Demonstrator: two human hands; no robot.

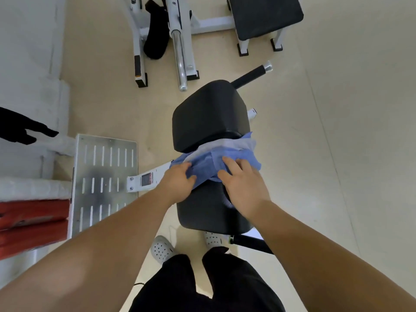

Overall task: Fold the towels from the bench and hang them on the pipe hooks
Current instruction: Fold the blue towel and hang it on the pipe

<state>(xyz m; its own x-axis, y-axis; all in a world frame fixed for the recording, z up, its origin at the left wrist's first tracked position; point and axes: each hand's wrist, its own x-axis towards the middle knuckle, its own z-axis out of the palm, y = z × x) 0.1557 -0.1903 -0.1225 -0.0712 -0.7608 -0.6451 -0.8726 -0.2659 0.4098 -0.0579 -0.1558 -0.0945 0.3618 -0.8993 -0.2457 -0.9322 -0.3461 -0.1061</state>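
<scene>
I'm looking down on a pale beige floor (337, 131), smooth and evenly lit, with a faint seam running diagonally on the right. Up top, a white steel machine frame (209, 23) stands on black rubber feet, and a chrome bar sleeve (181, 61) slants down from it toward me. Right of that is a black padded seat (265, 15) on white legs. On the left lies a slotted metal footplate (105, 176), scuffed dark in patches. Beside it, at the left edge, are stacked red pads (31, 224). Above them are white padded surfaces (27, 64); what they cover, I can't tell.
</scene>
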